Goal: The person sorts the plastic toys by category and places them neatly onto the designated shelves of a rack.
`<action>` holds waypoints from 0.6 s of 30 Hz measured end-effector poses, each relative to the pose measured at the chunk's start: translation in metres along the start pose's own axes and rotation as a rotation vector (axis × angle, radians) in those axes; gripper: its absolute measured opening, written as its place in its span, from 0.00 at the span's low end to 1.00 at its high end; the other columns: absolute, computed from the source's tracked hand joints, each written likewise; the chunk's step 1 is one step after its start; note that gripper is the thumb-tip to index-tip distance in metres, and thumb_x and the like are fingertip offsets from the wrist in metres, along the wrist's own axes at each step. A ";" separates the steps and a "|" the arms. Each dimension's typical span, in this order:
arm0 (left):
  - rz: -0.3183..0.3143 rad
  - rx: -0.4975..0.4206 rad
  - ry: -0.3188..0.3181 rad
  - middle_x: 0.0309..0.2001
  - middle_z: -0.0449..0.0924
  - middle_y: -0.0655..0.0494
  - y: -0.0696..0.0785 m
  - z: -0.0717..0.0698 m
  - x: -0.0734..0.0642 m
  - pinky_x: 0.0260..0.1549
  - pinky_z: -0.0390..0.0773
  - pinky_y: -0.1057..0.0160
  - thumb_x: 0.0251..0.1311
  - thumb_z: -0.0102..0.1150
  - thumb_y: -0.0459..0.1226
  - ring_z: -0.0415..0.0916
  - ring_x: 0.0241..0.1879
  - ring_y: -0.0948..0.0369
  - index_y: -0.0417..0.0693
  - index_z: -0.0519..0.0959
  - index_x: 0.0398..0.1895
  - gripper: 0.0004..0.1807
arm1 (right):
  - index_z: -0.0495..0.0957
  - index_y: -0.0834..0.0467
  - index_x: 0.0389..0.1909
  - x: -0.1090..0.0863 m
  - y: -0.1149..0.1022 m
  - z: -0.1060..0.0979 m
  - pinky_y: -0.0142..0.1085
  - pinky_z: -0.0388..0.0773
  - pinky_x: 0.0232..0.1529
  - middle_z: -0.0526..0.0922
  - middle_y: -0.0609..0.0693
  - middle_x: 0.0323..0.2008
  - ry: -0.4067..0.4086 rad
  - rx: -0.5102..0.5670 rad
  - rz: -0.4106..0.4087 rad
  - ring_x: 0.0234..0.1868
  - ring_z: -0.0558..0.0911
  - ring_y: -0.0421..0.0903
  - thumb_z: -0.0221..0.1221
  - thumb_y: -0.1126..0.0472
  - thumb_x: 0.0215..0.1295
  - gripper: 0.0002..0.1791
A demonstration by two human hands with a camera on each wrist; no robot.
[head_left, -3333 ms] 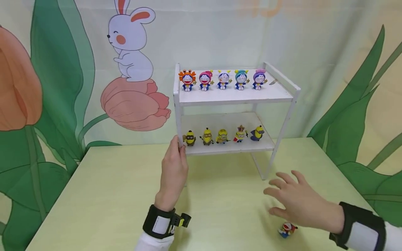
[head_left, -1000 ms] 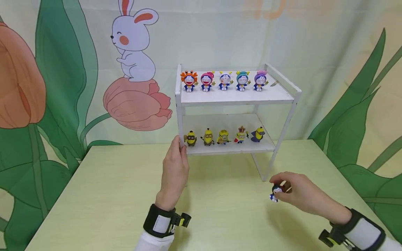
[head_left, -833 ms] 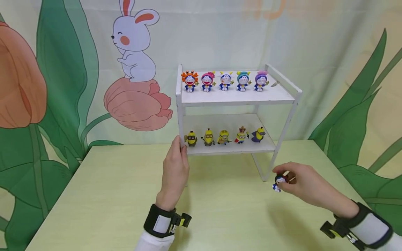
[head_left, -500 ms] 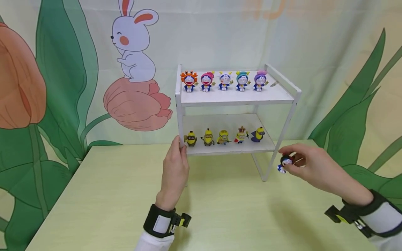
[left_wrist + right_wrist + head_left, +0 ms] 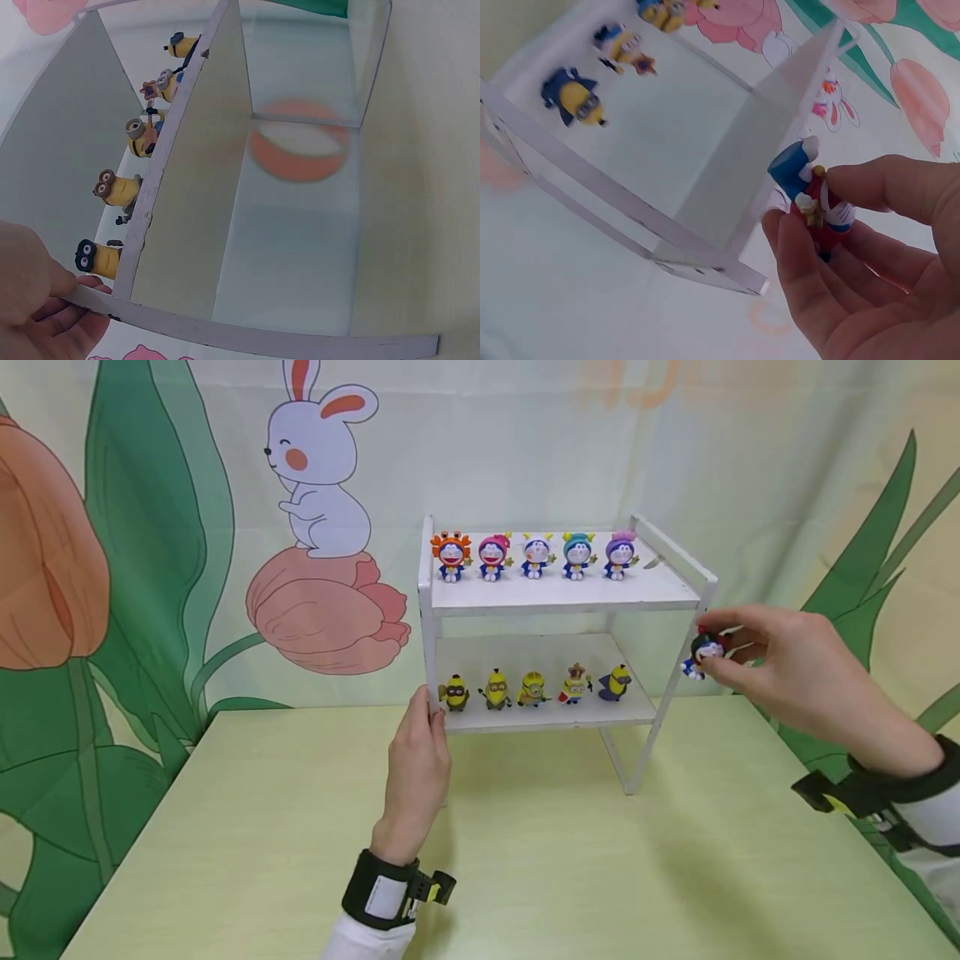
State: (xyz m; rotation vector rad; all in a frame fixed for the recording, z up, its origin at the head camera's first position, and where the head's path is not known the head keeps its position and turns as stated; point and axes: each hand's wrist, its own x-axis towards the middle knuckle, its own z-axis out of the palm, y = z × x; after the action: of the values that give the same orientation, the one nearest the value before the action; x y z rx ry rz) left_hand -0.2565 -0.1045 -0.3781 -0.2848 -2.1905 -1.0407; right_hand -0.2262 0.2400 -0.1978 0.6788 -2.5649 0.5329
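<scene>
In the head view my right hand (image 5: 806, 668) pinches a small Doraemon figurine (image 5: 703, 655) between thumb and fingers, by the right front post of a white two-tier shelf (image 5: 562, 607). The right wrist view shows the figurine (image 5: 821, 199) in blue, red and white, tilted in the fingertips. My left hand (image 5: 417, 764) grips the shelf's left front post at lower-board height. In the left wrist view the thumb and fingers of that hand (image 5: 45, 300) wrap the white frame. A row of Doraemon figurines (image 5: 534, 560) in coloured hats stands on the top board.
Several Minion figurines (image 5: 532, 688) line the lower board. A small flat piece (image 5: 652, 562) lies near the right end of the top board. The shelf stands on a pale yellow-green table (image 5: 285, 827), before a printed cloth (image 5: 517, 443) with a rabbit and tulips.
My right hand was open above the figurine on the table; it has picked it up and raised it beside the shelf's right post. The left hand keeps its hold on the left post.
</scene>
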 end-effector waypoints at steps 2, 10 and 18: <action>0.000 0.001 0.001 0.47 0.76 0.40 0.000 0.000 0.000 0.47 0.80 0.54 0.69 0.50 0.25 0.78 0.48 0.49 0.33 0.66 0.59 0.17 | 0.80 0.62 0.51 0.011 -0.003 -0.007 0.19 0.72 0.30 0.86 0.55 0.40 0.023 -0.001 0.006 0.36 0.85 0.50 0.67 0.66 0.60 0.17; 0.003 -0.008 0.002 0.47 0.76 0.40 -0.002 0.000 -0.001 0.47 0.80 0.54 0.69 0.50 0.25 0.78 0.48 0.49 0.33 0.66 0.59 0.17 | 0.78 0.61 0.54 0.050 -0.003 -0.019 0.18 0.69 0.33 0.83 0.56 0.44 0.026 -0.012 -0.007 0.40 0.84 0.51 0.62 0.62 0.66 0.17; 0.008 -0.009 0.002 0.47 0.76 0.40 -0.003 0.001 0.000 0.47 0.80 0.54 0.69 0.50 0.25 0.78 0.48 0.49 0.33 0.66 0.59 0.17 | 0.76 0.62 0.57 0.083 0.007 -0.010 0.38 0.76 0.40 0.83 0.60 0.45 0.007 -0.046 0.022 0.43 0.82 0.55 0.62 0.63 0.66 0.19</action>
State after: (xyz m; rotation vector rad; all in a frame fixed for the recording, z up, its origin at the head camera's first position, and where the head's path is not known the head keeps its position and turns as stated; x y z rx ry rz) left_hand -0.2580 -0.1053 -0.3802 -0.2962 -2.1815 -1.0467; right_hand -0.2919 0.2192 -0.1502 0.6317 -2.5726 0.4812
